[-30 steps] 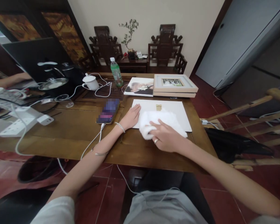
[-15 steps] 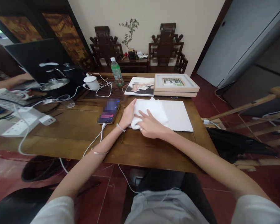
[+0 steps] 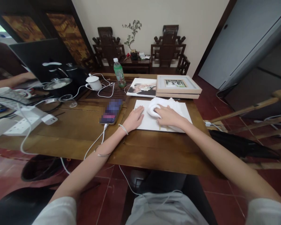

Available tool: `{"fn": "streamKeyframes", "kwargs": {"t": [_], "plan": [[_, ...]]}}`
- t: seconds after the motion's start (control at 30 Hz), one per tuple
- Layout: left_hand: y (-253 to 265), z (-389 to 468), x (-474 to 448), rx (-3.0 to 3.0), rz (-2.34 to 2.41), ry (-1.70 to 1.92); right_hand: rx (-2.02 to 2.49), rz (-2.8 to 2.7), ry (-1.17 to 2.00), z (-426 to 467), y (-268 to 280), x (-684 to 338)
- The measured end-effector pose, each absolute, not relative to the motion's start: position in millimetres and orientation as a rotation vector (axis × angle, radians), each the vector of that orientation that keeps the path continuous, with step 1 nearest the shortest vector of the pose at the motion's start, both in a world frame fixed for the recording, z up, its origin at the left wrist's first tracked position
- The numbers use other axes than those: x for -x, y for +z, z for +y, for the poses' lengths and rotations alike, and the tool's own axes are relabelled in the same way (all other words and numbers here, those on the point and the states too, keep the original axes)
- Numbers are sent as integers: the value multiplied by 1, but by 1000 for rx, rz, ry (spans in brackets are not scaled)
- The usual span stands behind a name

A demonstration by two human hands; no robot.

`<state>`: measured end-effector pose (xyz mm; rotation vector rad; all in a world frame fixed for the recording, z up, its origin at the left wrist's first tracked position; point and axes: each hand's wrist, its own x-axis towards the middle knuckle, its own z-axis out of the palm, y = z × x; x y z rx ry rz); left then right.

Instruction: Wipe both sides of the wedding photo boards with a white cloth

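A flat white board (image 3: 146,124) lies on the wooden table (image 3: 152,153) in front of me. My right hand (image 3: 170,116) grips a bunched white cloth (image 3: 178,106) and presses it on the board's right half, fingers curled into its folds. On the board's left end rests my left hand (image 3: 134,118), palm down with the fingers stretched out. It holds nothing. The cloth and my right hand hide part of the board. Left of my left hand is a phone (image 3: 110,112) with its screen lit and a white cable plugged in.
Behind the board lie a photo print (image 3: 142,87) and stacked picture frames (image 3: 196,90). A green-labelled bottle (image 3: 119,75), lidded white cup (image 3: 93,83), clear cup (image 3: 71,101) and power strip (image 3: 25,122) stand leftward. Another person's arm (image 3: 14,81) reaches beside a laptop (image 3: 42,56).
My right hand has moved right across the board, dragging the cloth along. My left hand has come off the cloth's edge and now lies flat on the board's left end.
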<state>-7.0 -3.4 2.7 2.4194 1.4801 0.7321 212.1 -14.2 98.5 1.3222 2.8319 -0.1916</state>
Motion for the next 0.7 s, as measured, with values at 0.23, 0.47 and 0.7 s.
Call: {"fn": "streamKeyframes", "kwargs": {"t": [0.23,0.47,0.7], "plan": [[9,-6,6,-2467,1441,725,-1456,2863,-312,37,108,-166],[11,-6,8,-2492,1418,730,-1383,2871,-420,55,125,-115],[9,-9,8,-2436,1475,661,-1644,2651,-385,76,132,-185]]}}
